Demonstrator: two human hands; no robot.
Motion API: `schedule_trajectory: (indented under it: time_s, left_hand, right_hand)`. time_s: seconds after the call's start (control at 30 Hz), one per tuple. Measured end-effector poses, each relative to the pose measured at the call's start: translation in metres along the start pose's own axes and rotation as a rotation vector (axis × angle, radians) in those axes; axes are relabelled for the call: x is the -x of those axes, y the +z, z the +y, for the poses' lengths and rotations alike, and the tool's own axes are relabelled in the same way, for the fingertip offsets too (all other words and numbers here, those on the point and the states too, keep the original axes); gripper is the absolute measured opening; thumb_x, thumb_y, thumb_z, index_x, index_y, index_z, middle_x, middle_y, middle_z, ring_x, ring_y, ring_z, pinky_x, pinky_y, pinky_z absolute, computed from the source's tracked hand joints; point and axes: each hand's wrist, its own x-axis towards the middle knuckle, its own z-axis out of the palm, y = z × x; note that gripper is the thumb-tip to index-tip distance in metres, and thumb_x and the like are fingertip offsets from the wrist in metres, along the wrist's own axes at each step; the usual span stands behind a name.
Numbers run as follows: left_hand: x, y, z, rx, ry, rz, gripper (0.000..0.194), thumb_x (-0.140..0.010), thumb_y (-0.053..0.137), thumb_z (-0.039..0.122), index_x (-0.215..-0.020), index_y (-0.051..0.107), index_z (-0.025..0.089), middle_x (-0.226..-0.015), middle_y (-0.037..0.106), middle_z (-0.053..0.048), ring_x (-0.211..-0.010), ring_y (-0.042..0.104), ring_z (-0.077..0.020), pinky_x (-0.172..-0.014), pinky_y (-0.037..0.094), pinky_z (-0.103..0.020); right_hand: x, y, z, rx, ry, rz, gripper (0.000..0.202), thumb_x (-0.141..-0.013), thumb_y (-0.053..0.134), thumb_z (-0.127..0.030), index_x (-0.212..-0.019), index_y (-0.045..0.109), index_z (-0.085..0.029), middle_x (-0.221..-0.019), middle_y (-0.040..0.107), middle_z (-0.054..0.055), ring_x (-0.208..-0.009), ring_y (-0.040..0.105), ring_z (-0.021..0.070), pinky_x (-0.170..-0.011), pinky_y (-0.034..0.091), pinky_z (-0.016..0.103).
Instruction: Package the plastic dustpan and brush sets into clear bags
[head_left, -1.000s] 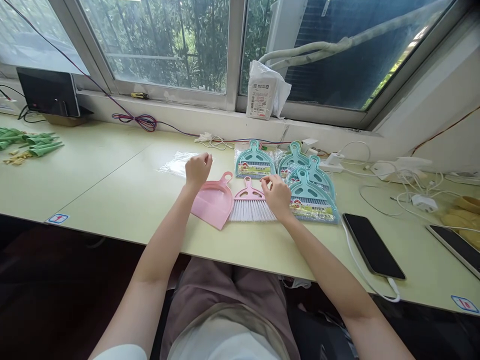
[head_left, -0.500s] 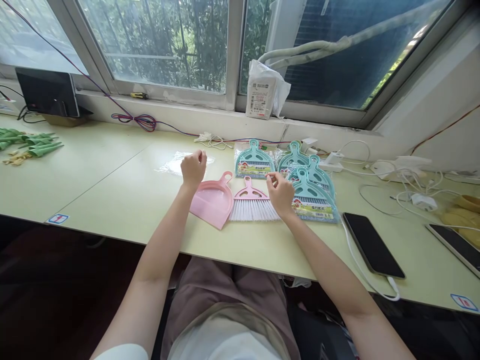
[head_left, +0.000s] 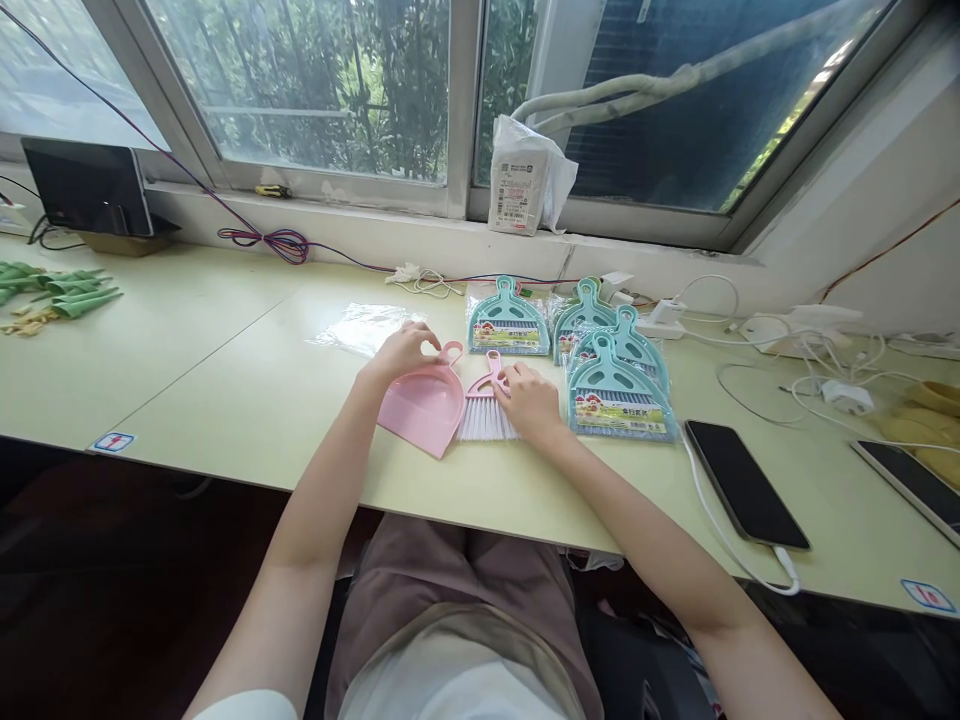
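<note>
A pink dustpan [head_left: 429,408] lies on the pale yellow table, its handle pointing away from me. My left hand [head_left: 405,352] is over its upper left edge, fingers apart near the handle. Just right of the dustpan lies a small pink brush [head_left: 486,416] with white bristles. My right hand [head_left: 528,398] covers the brush's right part, its thumb and fingertips at the pink head, closed on it as far as I can see. Several turquoise dustpan sets in clear wrappers [head_left: 619,392] lie to the right and behind.
Clear plastic film [head_left: 361,328] lies behind my left hand. A black phone [head_left: 744,484] with a white cable sits at the right. Tangled cables, a tablet [head_left: 88,188] and green leaf-like pieces [head_left: 75,295] are further out.
My left hand has come down and opened, from a fist above the dustpan to its handle area. My right hand has moved left and down onto the brush.
</note>
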Motion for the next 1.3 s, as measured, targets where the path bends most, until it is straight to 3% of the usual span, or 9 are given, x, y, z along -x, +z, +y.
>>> schedule_trajectory:
  time_s: [0.1, 0.23, 0.33, 0.47, 0.57, 0.83, 1.07, 1.17, 1.3]
  left_hand:
    - [-0.001, 0.008, -0.003, -0.009, 0.012, -0.112, 0.031, -0.076, 0.064, 0.051, -0.081, 0.072, 0.022, -0.099, 0.067, -0.009, -0.103, 0.056, -0.0275, -0.085, 0.043, -0.034]
    - [-0.003, 0.006, -0.001, -0.011, -0.122, -0.103, 0.025, -0.075, 0.062, 0.044, -0.067, 0.069, 0.021, -0.081, 0.068, -0.008, -0.080, 0.061, -0.0239, -0.070, 0.042, -0.032]
    - [-0.002, -0.004, 0.000, -0.013, -0.254, -0.008, 0.023, -0.075, 0.060, 0.041, -0.063, 0.065, 0.022, -0.072, 0.068, -0.007, -0.070, 0.060, -0.0220, -0.063, 0.040, -0.031]
    - [-0.002, -0.016, -0.005, -0.048, -0.367, 0.221, 0.017, -0.075, 0.059, 0.038, -0.069, 0.065, 0.023, -0.081, 0.071, -0.007, -0.080, 0.063, -0.0246, -0.069, 0.043, -0.032]
    - [-0.003, -0.021, -0.013, -0.039, -0.481, 0.323, 0.018, -0.077, 0.057, 0.038, -0.077, 0.067, 0.022, -0.090, 0.073, -0.009, -0.090, 0.065, -0.0278, -0.077, 0.046, -0.035]
    - [-0.005, -0.023, -0.034, 0.072, -0.693, 0.431, 0.022, -0.078, 0.054, 0.035, -0.083, 0.068, 0.019, -0.094, 0.072, -0.013, -0.094, 0.065, -0.0293, -0.082, 0.047, -0.036]
    - [-0.004, -0.024, -0.026, 0.160, -0.684, 0.483, 0.021, -0.077, 0.054, 0.036, -0.078, 0.067, 0.020, -0.090, 0.073, -0.011, -0.088, 0.065, -0.0257, -0.076, 0.046, -0.031]
    - [-0.004, -0.023, -0.025, 0.146, -0.684, 0.507, 0.021, -0.079, 0.053, 0.038, -0.078, 0.066, 0.021, -0.092, 0.073, -0.010, -0.089, 0.065, -0.0250, -0.077, 0.046, -0.031]
    - [-0.007, -0.022, -0.021, 0.161, -0.688, 0.523, 0.022, -0.084, 0.049, 0.038, -0.081, 0.062, 0.021, -0.097, 0.071, -0.010, -0.094, 0.064, -0.0259, -0.081, 0.045, -0.033]
  right_hand:
    - [0.000, 0.006, -0.001, 0.061, 0.012, -0.050, 0.029, -0.095, 0.048, -0.041, -0.100, 0.065, -0.018, -0.104, 0.067, 0.012, -0.100, 0.056, 0.0269, -0.076, 0.036, 0.034]
    - [-0.003, 0.007, 0.003, 0.076, 0.034, -0.049, 0.035, -0.095, 0.048, -0.047, -0.094, 0.065, -0.017, -0.101, 0.069, 0.012, -0.098, 0.056, 0.0271, -0.083, 0.033, 0.038]
    - [-0.004, 0.005, 0.005, 0.087, 0.069, -0.072, 0.036, -0.094, 0.049, -0.047, -0.095, 0.065, -0.016, -0.098, 0.070, 0.014, -0.095, 0.057, 0.0274, -0.082, 0.031, 0.039]
    - [-0.006, 0.002, 0.007, 0.059, 0.014, -0.082, 0.026, -0.095, 0.048, -0.034, -0.101, 0.065, -0.016, -0.099, 0.071, 0.013, -0.095, 0.058, 0.0263, -0.081, 0.029, 0.038]
    - [-0.004, 0.003, 0.005, -0.013, -0.084, -0.080, 0.026, -0.096, 0.043, -0.027, -0.105, 0.067, -0.020, -0.106, 0.071, 0.010, -0.101, 0.056, 0.0247, -0.082, 0.027, 0.038]
    - [0.007, 0.001, -0.011, -0.228, -0.142, -0.111, 0.016, -0.086, 0.059, -0.037, -0.090, 0.065, -0.023, -0.101, 0.073, 0.005, -0.103, 0.055, 0.0239, -0.088, 0.026, 0.038]
    - [0.010, -0.010, -0.019, -0.331, -0.227, -0.284, 0.022, -0.073, 0.061, -0.016, -0.094, 0.061, -0.022, -0.097, 0.071, 0.001, -0.092, 0.060, 0.0200, -0.084, 0.028, 0.032]
    - [0.012, -0.009, -0.024, -0.337, -0.257, -0.209, 0.015, -0.075, 0.061, -0.021, -0.091, 0.061, -0.021, -0.088, 0.070, 0.002, -0.086, 0.061, 0.0196, -0.083, 0.030, 0.032]
    - [0.008, -0.013, -0.020, -0.468, -0.148, -0.006, 0.010, -0.082, 0.058, -0.026, -0.090, 0.062, -0.021, -0.089, 0.071, 0.002, -0.080, 0.060, 0.0179, -0.083, 0.034, 0.031]
